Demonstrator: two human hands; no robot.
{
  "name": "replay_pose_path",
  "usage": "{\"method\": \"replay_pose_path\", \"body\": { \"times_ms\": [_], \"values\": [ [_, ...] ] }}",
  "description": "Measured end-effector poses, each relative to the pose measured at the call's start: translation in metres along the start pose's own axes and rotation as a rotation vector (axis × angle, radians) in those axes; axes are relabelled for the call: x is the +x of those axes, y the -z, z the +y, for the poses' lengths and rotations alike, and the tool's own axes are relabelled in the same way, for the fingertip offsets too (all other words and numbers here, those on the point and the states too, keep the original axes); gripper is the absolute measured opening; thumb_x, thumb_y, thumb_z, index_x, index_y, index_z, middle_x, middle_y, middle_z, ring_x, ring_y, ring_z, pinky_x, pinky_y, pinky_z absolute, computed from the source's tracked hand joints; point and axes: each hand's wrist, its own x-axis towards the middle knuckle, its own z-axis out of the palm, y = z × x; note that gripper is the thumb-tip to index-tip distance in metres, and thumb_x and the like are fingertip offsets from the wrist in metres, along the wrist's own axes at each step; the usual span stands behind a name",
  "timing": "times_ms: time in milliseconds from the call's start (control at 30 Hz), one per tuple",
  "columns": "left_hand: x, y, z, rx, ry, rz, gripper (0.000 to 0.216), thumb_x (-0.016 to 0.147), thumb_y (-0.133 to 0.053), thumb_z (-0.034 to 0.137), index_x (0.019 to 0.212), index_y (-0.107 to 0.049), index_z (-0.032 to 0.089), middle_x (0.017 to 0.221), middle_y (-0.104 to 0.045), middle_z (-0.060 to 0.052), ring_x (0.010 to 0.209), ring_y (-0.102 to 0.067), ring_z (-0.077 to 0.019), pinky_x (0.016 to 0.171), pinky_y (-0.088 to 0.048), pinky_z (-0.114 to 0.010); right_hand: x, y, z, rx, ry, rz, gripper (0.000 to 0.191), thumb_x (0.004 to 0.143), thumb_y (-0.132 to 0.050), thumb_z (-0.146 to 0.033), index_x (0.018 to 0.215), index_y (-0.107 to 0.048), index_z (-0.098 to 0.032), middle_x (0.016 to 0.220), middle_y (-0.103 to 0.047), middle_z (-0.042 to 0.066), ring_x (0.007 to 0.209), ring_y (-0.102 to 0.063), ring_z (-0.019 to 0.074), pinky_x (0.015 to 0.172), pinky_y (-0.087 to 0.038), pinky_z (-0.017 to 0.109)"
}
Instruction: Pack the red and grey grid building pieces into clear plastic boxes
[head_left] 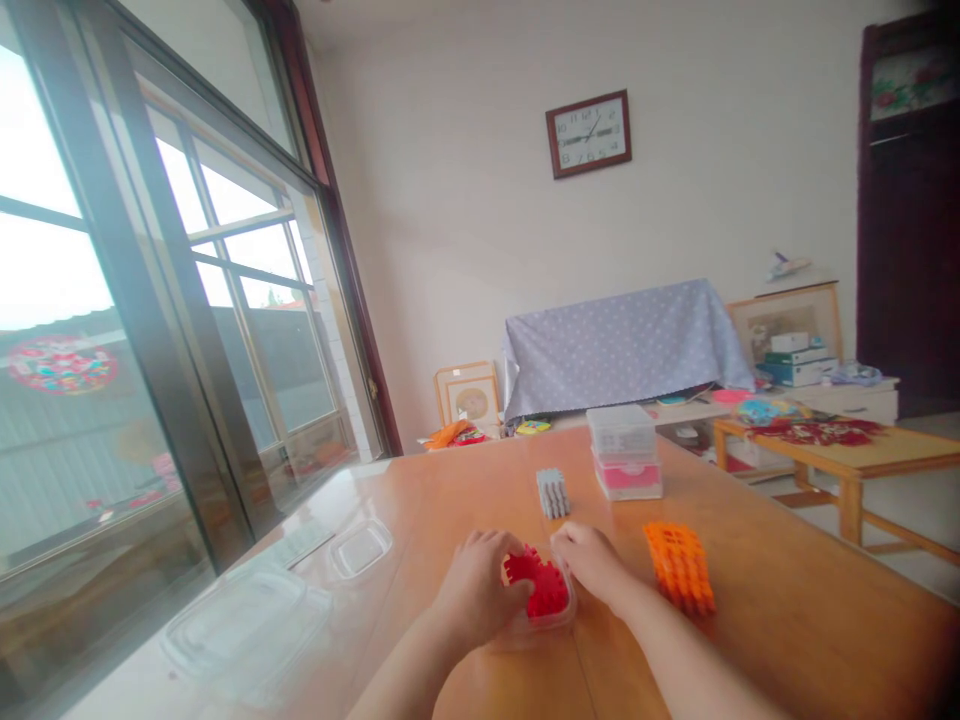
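A clear plastic container (559,620) stands on the table in front of me, with red notched-edge plastic pieces (549,598) in it. My left hand (484,580) reaches over the container's left side, its thumb and fingers closed on the red pieces. At the right rim is my right hand (589,562), fingers curled in against the container's edge; its fingertips are partly hidden. An orange stack of notched pieces (679,567) lies to the right of my right hand. Beyond both hands stands a smaller grey stack of notched pieces (553,493).
Two stacked clear boxes (626,455), the lower with pink contents, stand at the table's far edge. Clear lids (247,625) lie on the left by the window. A low wooden table (840,455) stands off to the right, and a cloth-covered object (622,345) is against the wall.
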Motion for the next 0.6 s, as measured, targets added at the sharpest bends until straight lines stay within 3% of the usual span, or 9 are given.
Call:
{"method": "replay_pose_path", "body": {
  "times_ms": [167,267,433,600],
  "values": [
    [0.011,-0.013,0.009,0.048,0.004,-0.082,0.028,0.072,-0.069,0.033,0.099,-0.068,0.027,0.107,-0.070,-0.004,0.106,-0.056,-0.0301,0.093,-0.042,-0.041,-0.002,0.003,-0.006,0.013,0.008,-0.010,0.027,0.087,-0.048,-0.033,0.068,-0.061,-0.019,0.062,-0.066,0.000,0.061,-0.057,0.0139,0.057,-0.033,0.023],
    [0.012,-0.016,0.005,0.007,-0.005,-0.063,0.028,0.076,-0.066,0.034,0.104,-0.068,0.028,0.110,-0.069,-0.005,0.108,-0.057,-0.0296,0.096,-0.042,-0.041,-0.003,0.004,-0.008,0.015,0.012,-0.011,0.027,0.087,-0.048,-0.032,0.066,-0.061,-0.019,0.061,-0.066,0.000,0.062,-0.057,0.0141,0.057,-0.033,0.023],
    [0.003,-0.013,-0.015,-0.238,0.095,0.171,0.030,0.091,-0.050,0.041,0.109,-0.065,0.022,0.114,-0.070,-0.006,0.111,-0.060,-0.0238,0.098,-0.045,-0.035,-0.003,0.002,-0.008,0.001,0.009,0.017,0.028,0.088,-0.048,-0.033,0.066,-0.060,-0.019,0.062,-0.065,0.000,0.062,-0.055,0.0142,0.057,-0.032,0.023],
    [-0.024,-0.014,-0.041,-0.595,0.370,0.349,0.061,0.096,-0.034,0.065,0.122,-0.061,0.016,0.131,-0.065,-0.011,0.125,-0.058,-0.0276,0.105,-0.046,-0.039,-0.002,0.001,-0.008,-0.039,0.008,0.042,0.027,0.087,-0.048,-0.033,0.065,-0.057,-0.020,0.062,-0.064,0.000,0.064,-0.056,0.0150,0.056,-0.030,0.024]
  ]
}}
